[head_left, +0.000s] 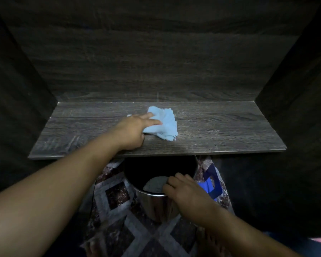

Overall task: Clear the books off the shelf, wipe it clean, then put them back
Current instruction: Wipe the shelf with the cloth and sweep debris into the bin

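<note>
While the left hand (pixel 132 130) presses a blue cloth (pixel 165 125) near the middle of the dark wooden shelf (pixel 230 130), its fingers lie nearly straight across the fabric. Bare board runs from the cloth toward 3 and 9 o'clock up to the side walls, with the back panel (pixel 156 62) at 12. At 6 o'clock, below the shelf's front edge, the right hand (pixel 183 190) curls its fingers over the rim of a metal bin (pixel 156 206) standing on patterned floor tiles (pixel 117 197).
</note>
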Demonstrator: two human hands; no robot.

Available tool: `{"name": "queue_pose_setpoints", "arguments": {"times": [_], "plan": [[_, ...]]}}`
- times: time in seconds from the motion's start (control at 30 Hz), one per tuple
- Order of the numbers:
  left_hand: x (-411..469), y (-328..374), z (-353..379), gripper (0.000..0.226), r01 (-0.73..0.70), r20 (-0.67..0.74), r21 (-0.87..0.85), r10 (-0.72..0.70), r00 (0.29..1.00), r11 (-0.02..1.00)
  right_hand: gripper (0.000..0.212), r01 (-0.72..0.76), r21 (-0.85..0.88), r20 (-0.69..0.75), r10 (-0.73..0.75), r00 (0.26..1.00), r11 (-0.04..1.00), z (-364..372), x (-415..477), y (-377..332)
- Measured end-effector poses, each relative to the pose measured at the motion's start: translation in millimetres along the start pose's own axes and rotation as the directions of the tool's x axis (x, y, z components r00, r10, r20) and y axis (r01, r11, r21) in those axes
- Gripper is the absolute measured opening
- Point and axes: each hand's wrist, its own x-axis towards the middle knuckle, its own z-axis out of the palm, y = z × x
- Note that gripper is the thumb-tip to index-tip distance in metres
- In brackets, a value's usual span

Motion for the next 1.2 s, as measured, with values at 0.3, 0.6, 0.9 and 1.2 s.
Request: {"name": "queue_pose_setpoints", "arguments": {"times": [0.3, 0.6, 0.9, 1.2], "plan": [[-60.1, 33.3, -1.6, 0.057, -0.060, 0.052, -0.196, 0.071, 0.996, 0.979, 0.045, -0.008, -0.038, 0.053, 0.010, 0.999, 0.999, -25.8, -15.9, -16.3], [-82.1, 40.4, -36.2, 0.067, -0.006, -0.374, -0.422, -0.168, 0.912, 0.907, 0.054, 0.005, 0.022, 0.051, -0.006, 0.999, 1.000, -44.4, -23.9, -25.6], [-80.5, 39.6, 19.6, 0.084, 0.118, 0.113, -0.101, -0.107, 0.988, 0.988, 0.036, -0.013, 0.000, 0.030, 0.013, 0.999, 1.000, -41.9, -21.0, -26.0], [-71.3, 54.2, -0.7, 0.075, 0.034, -0.426, -0.320, -0.176, 0.887, 0.947, 0.027, -0.021, -0.008, 0.018, 0.021, 1.000, 1.000, -39.9, -20.7, -23.9]]}}
